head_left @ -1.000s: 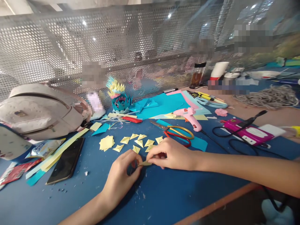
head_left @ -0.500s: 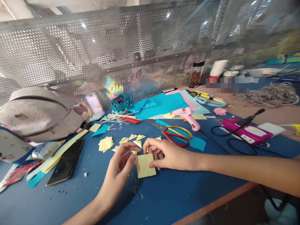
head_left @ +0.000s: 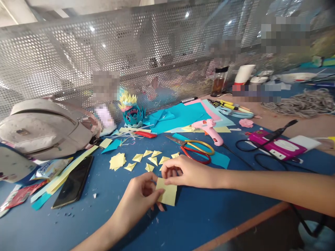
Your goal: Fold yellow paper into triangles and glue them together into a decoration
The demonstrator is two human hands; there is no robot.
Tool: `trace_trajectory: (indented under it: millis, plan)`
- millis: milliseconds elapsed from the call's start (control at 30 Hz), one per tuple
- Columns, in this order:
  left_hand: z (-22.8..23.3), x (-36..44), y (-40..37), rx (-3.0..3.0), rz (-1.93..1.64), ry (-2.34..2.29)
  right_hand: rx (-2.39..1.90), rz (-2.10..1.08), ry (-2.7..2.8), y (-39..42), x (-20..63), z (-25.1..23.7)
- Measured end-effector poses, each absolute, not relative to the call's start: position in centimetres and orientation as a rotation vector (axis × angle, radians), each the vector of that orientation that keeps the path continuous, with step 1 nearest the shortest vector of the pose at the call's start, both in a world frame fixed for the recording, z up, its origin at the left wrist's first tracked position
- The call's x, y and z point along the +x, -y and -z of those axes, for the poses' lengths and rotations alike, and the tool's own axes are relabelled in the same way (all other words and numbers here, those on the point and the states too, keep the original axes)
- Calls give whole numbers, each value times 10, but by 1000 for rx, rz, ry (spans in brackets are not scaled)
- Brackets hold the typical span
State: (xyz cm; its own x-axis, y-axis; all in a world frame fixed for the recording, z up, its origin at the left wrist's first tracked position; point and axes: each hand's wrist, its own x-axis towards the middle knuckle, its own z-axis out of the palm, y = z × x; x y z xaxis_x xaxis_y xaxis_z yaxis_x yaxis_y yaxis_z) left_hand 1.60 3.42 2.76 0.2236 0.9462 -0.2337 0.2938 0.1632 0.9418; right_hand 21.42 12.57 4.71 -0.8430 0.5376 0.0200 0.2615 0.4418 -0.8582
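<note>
Hands (head_left: 142,195) (head_left: 183,171) pinch yellow paper square (head_left: 167,194); no readable writing.

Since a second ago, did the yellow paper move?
Yes. The yellow paper, held by both hands, now lies open nearer the table's front edge, farther from the scissors.

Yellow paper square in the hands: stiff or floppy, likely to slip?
The small yellow paper square is probably light and floppy: a thin sheet pinched by the left hand and right hand. It likely slides on the smooth blue table.
</note>
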Motion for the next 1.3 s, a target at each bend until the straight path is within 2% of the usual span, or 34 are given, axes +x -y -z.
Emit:
trace_trajectory:
  millis: [133,333,500,733,867,1167,1300]
  plan:
    - [-30,13,-35,1480,-692,-1371,-674,-1305,2487,-128,217,-46]
    - [-33,5,-37,1909,-727,-1457,-482,-875,2669,-129,219,-41]
    - [-21,0,-33,2119,-739,-1308,-40,-590,2688,-135,224,-29]
    - [-15,-8,-25,2667,-839,-991,238,-370,2684,-146,231,-23]
    - [-11,-9,-27,2786,-851,-952,238,-339,2674,-147,232,-20]
    - [13,4,-24,2609,-1247,-1107,231,-344,2658,-147,232,-22]
    - [9,2,-21,2638,-1160,-1133,231,-318,2668,-148,232,-20]
